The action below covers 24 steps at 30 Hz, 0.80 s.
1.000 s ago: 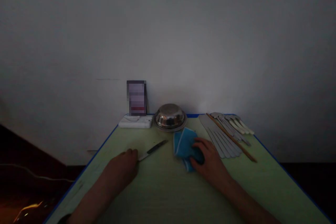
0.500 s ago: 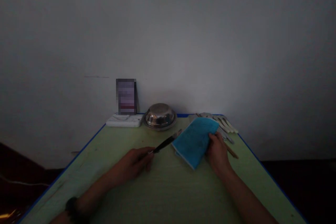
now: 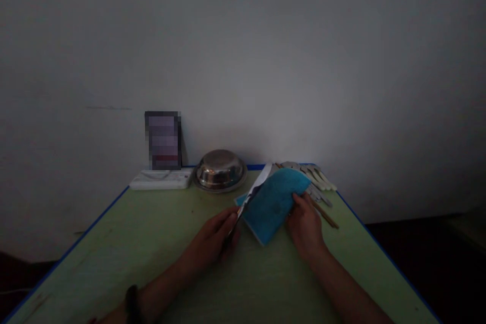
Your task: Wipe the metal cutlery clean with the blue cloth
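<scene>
My left hand point(image 3: 218, 233) is closed around the handle of a table knife point(image 3: 261, 178), whose pale, shiny blade points up and away. The blade lies along the left edge of a blue cloth point(image 3: 275, 207); whether they touch I cannot tell. My right hand point(image 3: 306, 223) pinches the cloth at its right side, fingers partly hidden behind it. The cloth hangs folded above the table, hiding part of the cutlery behind. Just beyond my right hand lie wooden chopsticks point(image 3: 327, 216) and several spoons point(image 3: 321, 177).
An upturned metal bowl point(image 3: 220, 169) stands at the table's back edge. To its left, a dark-framed device with a blurred screen point(image 3: 164, 139) leans upright behind a white slab-like box point(image 3: 161, 179). The green table point(image 3: 182, 293) has blue edging and meets a grey wall point(image 3: 243, 61).
My left hand has moved right and the knife now points more steeply upward, close against the cloth. The view has turned slightly right. My right hand still holds the cloth.
</scene>
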Motion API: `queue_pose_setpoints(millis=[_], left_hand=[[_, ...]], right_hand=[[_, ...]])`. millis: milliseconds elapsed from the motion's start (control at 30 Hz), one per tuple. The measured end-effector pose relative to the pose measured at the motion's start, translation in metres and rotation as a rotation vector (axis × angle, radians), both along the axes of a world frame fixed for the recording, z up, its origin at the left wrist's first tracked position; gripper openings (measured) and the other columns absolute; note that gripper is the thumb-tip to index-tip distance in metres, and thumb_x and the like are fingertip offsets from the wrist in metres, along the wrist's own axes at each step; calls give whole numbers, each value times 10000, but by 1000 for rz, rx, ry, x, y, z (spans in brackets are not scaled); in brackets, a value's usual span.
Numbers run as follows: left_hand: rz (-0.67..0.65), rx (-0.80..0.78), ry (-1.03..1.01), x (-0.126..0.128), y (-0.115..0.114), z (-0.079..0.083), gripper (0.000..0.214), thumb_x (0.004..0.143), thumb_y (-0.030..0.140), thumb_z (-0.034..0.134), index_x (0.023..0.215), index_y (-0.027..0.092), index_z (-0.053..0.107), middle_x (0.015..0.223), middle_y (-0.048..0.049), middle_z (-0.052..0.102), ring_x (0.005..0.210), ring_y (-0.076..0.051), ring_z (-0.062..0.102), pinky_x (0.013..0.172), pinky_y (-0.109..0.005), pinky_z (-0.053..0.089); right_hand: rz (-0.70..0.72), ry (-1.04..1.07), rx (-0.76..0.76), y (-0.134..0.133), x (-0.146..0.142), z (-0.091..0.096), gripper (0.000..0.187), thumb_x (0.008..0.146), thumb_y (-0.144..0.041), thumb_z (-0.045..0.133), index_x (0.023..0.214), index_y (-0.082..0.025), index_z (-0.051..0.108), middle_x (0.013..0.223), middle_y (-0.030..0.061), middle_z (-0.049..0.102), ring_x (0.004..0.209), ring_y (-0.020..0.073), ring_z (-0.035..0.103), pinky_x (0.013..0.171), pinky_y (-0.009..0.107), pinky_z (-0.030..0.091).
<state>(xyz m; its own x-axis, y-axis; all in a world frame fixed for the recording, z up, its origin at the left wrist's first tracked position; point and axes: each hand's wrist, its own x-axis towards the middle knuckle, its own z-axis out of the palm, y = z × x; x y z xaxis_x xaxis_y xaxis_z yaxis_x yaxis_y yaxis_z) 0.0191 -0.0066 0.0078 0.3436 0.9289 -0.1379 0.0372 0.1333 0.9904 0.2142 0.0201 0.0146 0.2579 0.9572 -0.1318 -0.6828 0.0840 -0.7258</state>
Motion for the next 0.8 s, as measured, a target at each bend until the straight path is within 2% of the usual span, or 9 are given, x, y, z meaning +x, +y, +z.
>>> queue_pose_setpoints(millis=[67,167,267,367,533,633,733,800], left_hand=[[33,-7,3,-2,2,-2,390,887,478,432,1024,157,603,530,65,462,372,-50,340,349,-156,245],[39,-10,-63,-7,4,-4,354,872,443,476,893,133,647,613,32,507,479,-64,407,424,-163,315],[-11,-31,-74,-10,5,-3,268,813,391,594,942,158,617,666,31,540,512,-71,463,419,-153,329],[-91,-52,-42,-8,5,-1,301,812,423,586,988,182,553,696,30,590,426,-65,508,362,-150,339],[-146,-50,33,-5,4,2,325,850,461,511,1051,207,478,720,24,649,309,-66,509,288,-153,356],[-122,-47,95,-4,3,2,297,841,470,508,929,187,521,676,28,644,299,-56,484,280,-145,346],[-146,-13,185,0,-1,1,326,850,467,478,780,162,568,462,72,528,292,-60,451,297,-138,331],[-157,21,235,2,-4,2,333,856,450,471,748,157,586,441,77,505,297,-60,448,307,-138,322]], right_hand=[[-3,-14,22,1,-3,1,319,663,-239,630,980,-255,599,836,-45,689,760,136,622,712,277,462],[-33,-66,41,1,-5,1,325,669,-254,618,994,-259,603,883,-39,681,787,146,612,712,280,454],[-65,-122,67,-1,-3,0,358,690,-276,607,1048,-275,580,980,-34,658,857,158,593,714,279,449],[-76,-155,89,-6,-3,0,355,706,-278,611,1059,-290,567,1030,-30,630,882,152,574,694,264,448],[60,-202,164,-16,-7,2,176,692,-220,623,864,-255,634,861,-27,631,838,146,565,748,275,444],[132,-226,189,-21,-7,2,119,699,-259,618,806,-227,659,844,-4,638,838,162,561,773,290,435],[129,-219,114,-22,-8,-1,50,682,-254,637,710,-216,655,725,-18,630,720,144,550,730,279,439],[136,-186,75,-22,-12,-2,60,698,-249,631,651,-212,629,671,-34,616,636,120,531,675,263,441]])
